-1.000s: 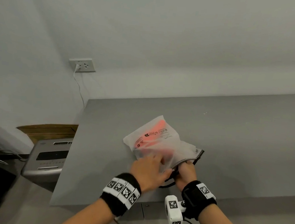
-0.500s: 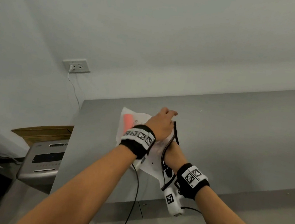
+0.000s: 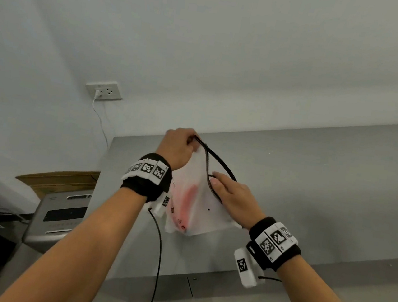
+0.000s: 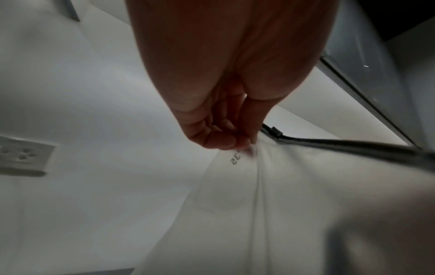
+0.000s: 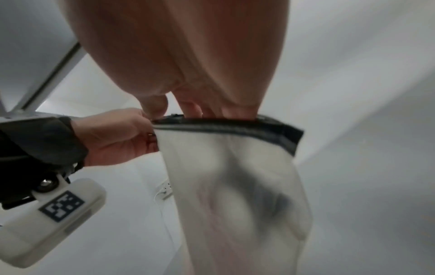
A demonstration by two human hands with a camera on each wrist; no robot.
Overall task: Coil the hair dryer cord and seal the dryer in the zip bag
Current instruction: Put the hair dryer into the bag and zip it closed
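A translucent white zip bag [image 3: 196, 207] hangs in the air above the grey table [image 3: 312, 188], mouth up and tilted. A pink hair dryer [image 3: 188, 199] shows blurred through its side; the cord is hidden. My left hand [image 3: 178, 148] pinches the bag's top corner at the far end of the black zip strip [image 3: 219, 161]. In the left wrist view the slider [image 4: 275, 131] sits right beside the left hand [image 4: 226, 137]. My right hand [image 3: 232, 197] grips the zip strip lower down, and in the right wrist view the right hand [image 5: 200, 109] reaches over the zip strip [image 5: 223, 124].
A wall outlet [image 3: 104, 90] with a white cable plugged in is on the wall at the left. A grey appliance [image 3: 61, 214] and a cardboard box [image 3: 58, 179] stand left of the table. A black wrist-camera cable [image 3: 158, 258] hangs below my left forearm.
The bag lay flat on the table a second ago. Both hands have lifted it upright, and the zip mouth now gapes between them with the right hand higher on the strip.
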